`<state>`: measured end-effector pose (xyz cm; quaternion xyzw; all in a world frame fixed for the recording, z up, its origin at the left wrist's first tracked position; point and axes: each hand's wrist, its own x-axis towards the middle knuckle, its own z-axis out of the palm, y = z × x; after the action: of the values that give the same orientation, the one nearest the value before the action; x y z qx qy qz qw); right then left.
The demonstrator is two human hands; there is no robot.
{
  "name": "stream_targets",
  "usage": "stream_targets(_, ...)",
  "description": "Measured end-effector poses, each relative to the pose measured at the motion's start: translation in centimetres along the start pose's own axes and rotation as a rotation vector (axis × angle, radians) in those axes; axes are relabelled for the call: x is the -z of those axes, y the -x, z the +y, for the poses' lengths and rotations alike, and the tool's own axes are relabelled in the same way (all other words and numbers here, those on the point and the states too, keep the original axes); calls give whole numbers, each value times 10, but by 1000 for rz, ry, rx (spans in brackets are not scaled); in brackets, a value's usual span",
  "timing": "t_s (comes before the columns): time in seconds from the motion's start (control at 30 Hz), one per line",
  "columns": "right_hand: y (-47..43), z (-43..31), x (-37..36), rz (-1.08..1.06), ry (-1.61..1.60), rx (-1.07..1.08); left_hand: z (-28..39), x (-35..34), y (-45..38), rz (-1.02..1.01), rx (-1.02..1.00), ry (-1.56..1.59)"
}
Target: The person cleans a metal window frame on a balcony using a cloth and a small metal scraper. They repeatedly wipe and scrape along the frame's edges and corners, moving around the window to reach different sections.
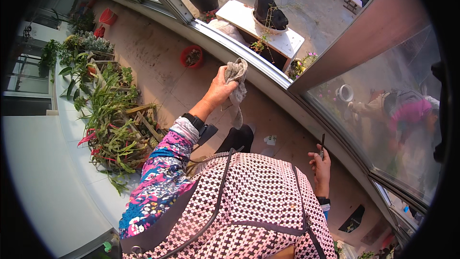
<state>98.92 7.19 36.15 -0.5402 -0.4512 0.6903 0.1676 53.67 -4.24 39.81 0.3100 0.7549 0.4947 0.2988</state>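
My left hand [219,88] is closed around a bunched grey cloth rag [238,79], with a loose end hanging down towards the floor. It is raised in front of me, near the white window sill track [244,54]. At the right, my right hand [322,169] grips a small, narrow tool [322,144] whose dark, blade-like end points up. Its exact kind is too small to tell. That hand is beside the low wall under the glass pane [377,115], which carries hazy reflections.
Potted cactus plants [115,136] crowd the left side. A red bucket [191,57] of debris stands on the tiled floor [161,57]. Outside the window opening, a white cabinet [262,25] lies with a planter on it. A black triangular piece [352,219] lies at lower right.
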Motion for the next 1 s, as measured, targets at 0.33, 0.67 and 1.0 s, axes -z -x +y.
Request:
stream_targets(0.33,57,110,-34,261,-43,-278,-69,185,-163,325,-53,-581)
stream_targets(0.67,79,103,-90,279,107,-418,-90,214,-287,158,-59,-1206)
stream_targets(1.0,69,54,-116,290,24,-541,-104,191,-322,-159,-34,-1351)
